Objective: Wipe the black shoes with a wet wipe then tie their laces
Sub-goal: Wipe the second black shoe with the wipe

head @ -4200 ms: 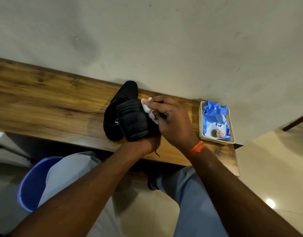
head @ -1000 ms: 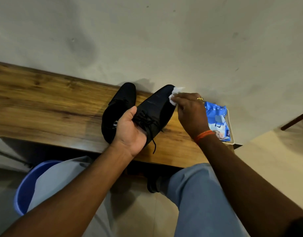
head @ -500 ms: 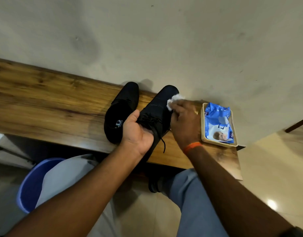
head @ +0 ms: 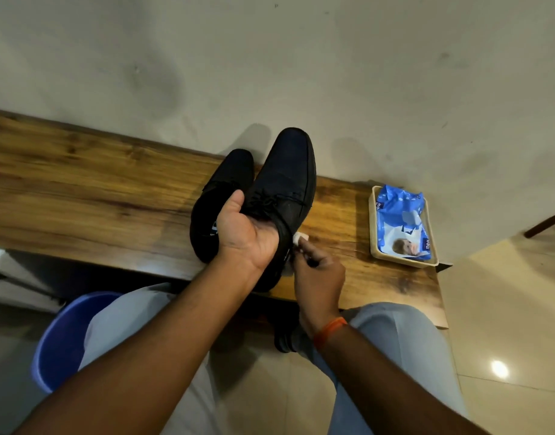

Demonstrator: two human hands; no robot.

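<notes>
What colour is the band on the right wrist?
Orange; the wristband shows clearly in the head view.

A single wide-angle view looks steeply down from the person's head, facing the wooden bench (head: 91,189) set against the wall (head: 270,58). It sits close above the bench, with both forearms reaching in from the lower edge and the knees just below the bench's near edge. The wide lens probably bends the bench's line.

Bare tabletop (head: 81,189) left of shoes (head: 226,183); right side narrower, tray (head: 373,227) near edge; wall (head: 270,73) behind.
</notes>
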